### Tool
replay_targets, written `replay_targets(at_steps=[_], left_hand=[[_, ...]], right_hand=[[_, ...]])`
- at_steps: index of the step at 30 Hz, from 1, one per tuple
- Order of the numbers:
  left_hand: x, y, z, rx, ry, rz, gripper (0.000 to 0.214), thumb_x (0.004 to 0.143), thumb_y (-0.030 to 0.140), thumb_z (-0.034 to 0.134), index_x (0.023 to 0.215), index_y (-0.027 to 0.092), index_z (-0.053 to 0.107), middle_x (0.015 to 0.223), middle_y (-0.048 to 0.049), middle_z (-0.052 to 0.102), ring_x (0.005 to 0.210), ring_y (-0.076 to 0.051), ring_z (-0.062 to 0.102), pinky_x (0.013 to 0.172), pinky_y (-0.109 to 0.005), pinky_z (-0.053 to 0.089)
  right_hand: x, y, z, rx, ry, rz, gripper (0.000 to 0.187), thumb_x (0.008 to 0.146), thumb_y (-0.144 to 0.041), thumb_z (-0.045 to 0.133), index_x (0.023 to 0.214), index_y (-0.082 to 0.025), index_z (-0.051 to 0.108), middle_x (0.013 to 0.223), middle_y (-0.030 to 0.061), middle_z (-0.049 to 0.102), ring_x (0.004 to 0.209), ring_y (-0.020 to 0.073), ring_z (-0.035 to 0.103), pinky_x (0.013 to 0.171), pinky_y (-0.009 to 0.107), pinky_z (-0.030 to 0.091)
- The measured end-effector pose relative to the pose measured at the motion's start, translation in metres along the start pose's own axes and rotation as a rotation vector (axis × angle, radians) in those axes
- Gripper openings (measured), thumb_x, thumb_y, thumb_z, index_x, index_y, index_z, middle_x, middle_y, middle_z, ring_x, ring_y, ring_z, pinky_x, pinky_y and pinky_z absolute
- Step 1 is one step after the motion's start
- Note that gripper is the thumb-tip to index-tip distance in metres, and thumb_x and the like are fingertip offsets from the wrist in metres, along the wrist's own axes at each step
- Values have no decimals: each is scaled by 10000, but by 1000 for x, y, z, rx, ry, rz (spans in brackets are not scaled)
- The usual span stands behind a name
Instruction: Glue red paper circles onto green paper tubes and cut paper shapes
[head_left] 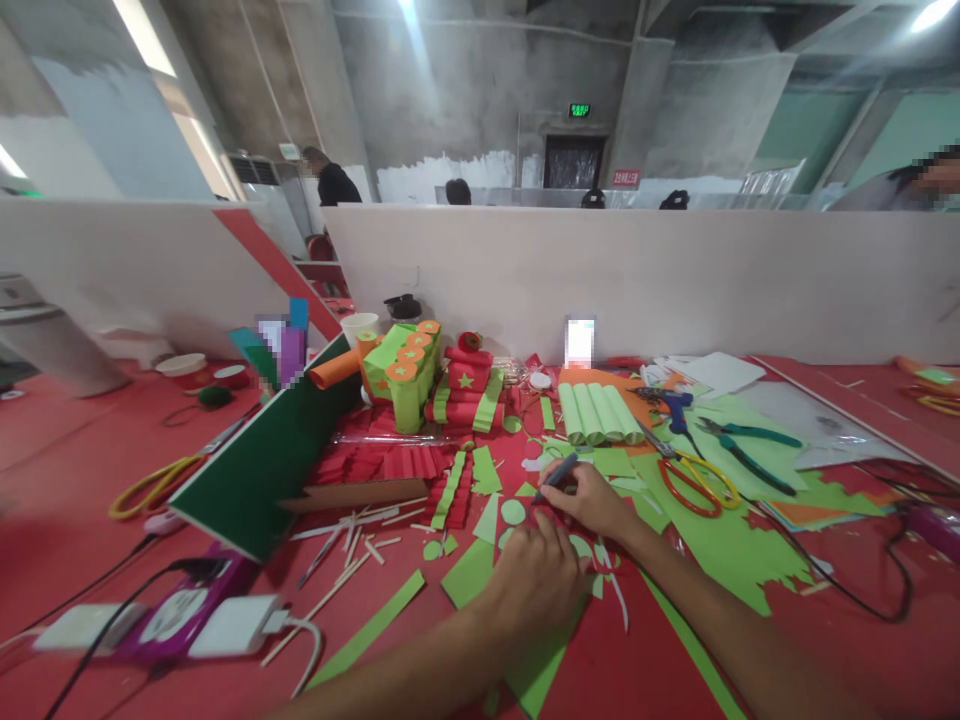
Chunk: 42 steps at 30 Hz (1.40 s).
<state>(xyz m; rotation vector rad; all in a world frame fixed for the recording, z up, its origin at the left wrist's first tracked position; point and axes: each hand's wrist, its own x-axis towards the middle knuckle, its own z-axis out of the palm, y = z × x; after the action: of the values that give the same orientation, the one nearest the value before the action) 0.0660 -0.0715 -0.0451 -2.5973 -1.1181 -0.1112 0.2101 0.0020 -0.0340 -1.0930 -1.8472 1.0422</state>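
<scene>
Near, left hand (536,575) rests over green paper (549,668), can't tell if gripping, pale circle (513,512) just past it, right hand (592,500) pinching grey pen (556,478) beyond, tip likely to skid if paper shifts, scissors (670,457) farther right, green rolls (600,413) far.

Grey wall (480,80) behind white partition (660,285), green exit sign (579,110) above dark doorway (573,162)
</scene>
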Motion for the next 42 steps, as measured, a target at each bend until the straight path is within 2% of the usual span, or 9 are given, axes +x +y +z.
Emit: replay_targets(at_steps=[9,13,15,18,22,27,33,38,42], left_hand=[[0,-5,-7,-42,-64,26,447,990,305,304,1013,35,660,986,-287,665,737,-306,647,527,-367,442],[0,-5,-10,-36,-47,-20,447,995,321,321,1061,18,642,986,-271,662,778,-281,641,582,-350,446],[1,-5,-14,-45,-78,-28,448,999,329,316,1077,21,632,973,-255,662,776,-273,635,585,-342,438],[3,-7,-20,-91,-143,-22,427,997,336,318,1017,56,639,909,-212,656,764,-278,619,567,-340,421],[4,-12,-24,-122,-121,-8,360,983,294,354,932,95,649,856,-176,647,755,-285,610,559,-351,421],[4,-19,-26,-184,-98,-11,327,969,259,372,846,131,648,780,-123,631,726,-260,613,575,-346,434],[4,-40,-32,-243,-104,-118,373,979,316,323,886,174,656,872,-92,668,681,-246,632,593,-367,445],[1,-69,-37,-352,-126,-10,365,991,330,326,888,201,651,928,-55,680,746,-211,651,629,-318,433],[0,-83,-37,-441,-149,64,311,984,337,370,995,239,665,1010,-27,692,846,-211,664,675,-304,434]], right_hand=[[0,-1,0,-15,29,25,111,833,-261,593,828,-167,652,737,15,667,636,157,616,632,261,506],[1,-2,0,-20,9,-17,88,814,-243,612,820,-170,660,788,23,688,741,177,644,702,262,516],[1,-2,0,-19,24,21,90,815,-250,611,810,-170,654,731,13,673,671,168,636,637,251,511],[1,-2,1,-21,58,59,94,817,-258,608,788,-174,639,675,1,652,593,156,615,570,242,494],[1,-1,0,-22,47,6,68,809,-227,607,799,-174,648,760,18,683,703,174,646,658,252,513],[1,0,0,-45,102,58,56,809,-217,589,783,-175,617,654,-19,609,544,131,565,532,229,453],[3,2,-1,-83,114,27,54,793,-202,590,803,-164,627,739,24,670,676,172,614,611,249,478],[2,3,-2,-107,136,-5,49,785,-194,588,784,-164,627,776,37,679,762,194,619,688,267,479],[2,2,-2,-95,139,6,41,780,-185,578,746,-172,596,701,9,633,686,169,584,676,262,466]])
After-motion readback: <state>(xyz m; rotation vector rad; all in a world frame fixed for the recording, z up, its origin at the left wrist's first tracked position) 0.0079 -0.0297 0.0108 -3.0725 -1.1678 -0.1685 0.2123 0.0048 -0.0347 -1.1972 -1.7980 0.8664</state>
